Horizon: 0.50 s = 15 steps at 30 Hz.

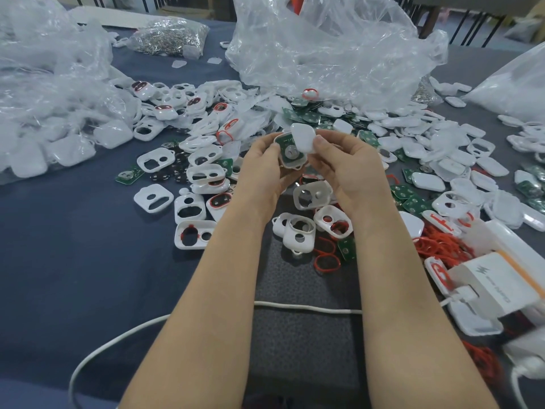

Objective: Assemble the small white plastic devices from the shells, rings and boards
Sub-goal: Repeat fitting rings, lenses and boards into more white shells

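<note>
Both hands are raised over the middle of the table. My left hand grips a white shell half with a green circuit board seated in it. My right hand pinches a plain white cover shell tilted over the top edge of that board; the two parts touch or nearly touch. Around the hands lie several open white shells, loose green boards and red rings.
Clear plastic bags of parts stand at the back and left. A bag of metal pieces sits far back. A white charger box and a white cable lie at the right and across the near table. A red ring heap is at right.
</note>
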Tool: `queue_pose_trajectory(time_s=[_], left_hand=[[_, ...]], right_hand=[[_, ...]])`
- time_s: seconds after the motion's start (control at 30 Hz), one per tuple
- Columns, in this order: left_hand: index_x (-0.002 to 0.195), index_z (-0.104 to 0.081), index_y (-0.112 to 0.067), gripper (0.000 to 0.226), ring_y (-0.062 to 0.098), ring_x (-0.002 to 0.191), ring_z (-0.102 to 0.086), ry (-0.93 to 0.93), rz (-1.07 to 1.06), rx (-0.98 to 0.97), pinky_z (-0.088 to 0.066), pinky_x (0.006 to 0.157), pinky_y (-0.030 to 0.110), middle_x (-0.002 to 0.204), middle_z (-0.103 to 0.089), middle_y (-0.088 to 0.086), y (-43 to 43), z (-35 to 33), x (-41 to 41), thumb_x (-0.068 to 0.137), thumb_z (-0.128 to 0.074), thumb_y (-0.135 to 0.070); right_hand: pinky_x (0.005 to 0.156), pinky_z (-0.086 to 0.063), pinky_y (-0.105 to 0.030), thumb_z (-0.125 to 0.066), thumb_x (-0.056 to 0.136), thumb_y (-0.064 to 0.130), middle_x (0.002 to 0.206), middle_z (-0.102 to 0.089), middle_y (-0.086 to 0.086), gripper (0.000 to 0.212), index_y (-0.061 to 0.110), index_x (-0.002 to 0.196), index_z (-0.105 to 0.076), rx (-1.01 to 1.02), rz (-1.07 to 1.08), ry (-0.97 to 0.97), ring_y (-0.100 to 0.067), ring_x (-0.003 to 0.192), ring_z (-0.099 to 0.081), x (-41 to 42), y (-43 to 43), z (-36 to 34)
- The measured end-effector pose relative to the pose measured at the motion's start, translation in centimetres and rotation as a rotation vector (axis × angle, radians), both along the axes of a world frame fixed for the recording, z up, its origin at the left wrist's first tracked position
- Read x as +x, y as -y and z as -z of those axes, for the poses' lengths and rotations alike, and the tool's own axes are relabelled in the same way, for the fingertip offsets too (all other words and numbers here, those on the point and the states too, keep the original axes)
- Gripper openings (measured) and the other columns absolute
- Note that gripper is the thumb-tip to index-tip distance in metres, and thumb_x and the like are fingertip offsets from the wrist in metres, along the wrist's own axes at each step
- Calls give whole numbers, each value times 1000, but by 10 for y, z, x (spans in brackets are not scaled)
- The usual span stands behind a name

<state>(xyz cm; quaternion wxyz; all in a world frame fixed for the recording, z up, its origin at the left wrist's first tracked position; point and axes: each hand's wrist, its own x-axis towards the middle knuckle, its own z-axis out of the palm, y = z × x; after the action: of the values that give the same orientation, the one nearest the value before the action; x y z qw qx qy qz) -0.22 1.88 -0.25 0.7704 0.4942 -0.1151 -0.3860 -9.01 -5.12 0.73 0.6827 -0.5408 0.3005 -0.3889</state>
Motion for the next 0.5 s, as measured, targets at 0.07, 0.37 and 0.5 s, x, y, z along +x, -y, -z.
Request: queue_pose_trajectory(time_s=[0.07, 0.37, 0.5], left_hand=[[96, -55, -17, 21, 20, 82, -62, 6, 1, 12, -58, 60, 25, 109, -61, 16, 1, 1, 0, 103, -37, -7], [106, -52, -12, 22, 25, 91, -59, 7, -31, -8, -58, 64, 28, 117, -59, 19, 4, 2, -2, 105, -30, -10], [114, -49, -13, 19, 26, 91, -61, 33, -70, 8, -57, 56, 26, 120, -59, 20, 4, 3, -4, 105, -32, -11]], right_hand=[[68, -56, -22, -63, 89, 3, 84, -70, -6, 11, 12, 85, -67, -59, 13, -52, -13, 71, -66, 1, 0, 2], [84, -55, -38, -66, 86, 13, 82, -66, 7, 10, 18, 94, -69, -503, 135, -407, -15, 86, -66, 7, -12, 3], [88, -48, -32, -65, 87, 18, 101, -67, -5, 20, 11, 105, -69, -742, 203, -522, -18, 91, -63, 13, -19, 4]])
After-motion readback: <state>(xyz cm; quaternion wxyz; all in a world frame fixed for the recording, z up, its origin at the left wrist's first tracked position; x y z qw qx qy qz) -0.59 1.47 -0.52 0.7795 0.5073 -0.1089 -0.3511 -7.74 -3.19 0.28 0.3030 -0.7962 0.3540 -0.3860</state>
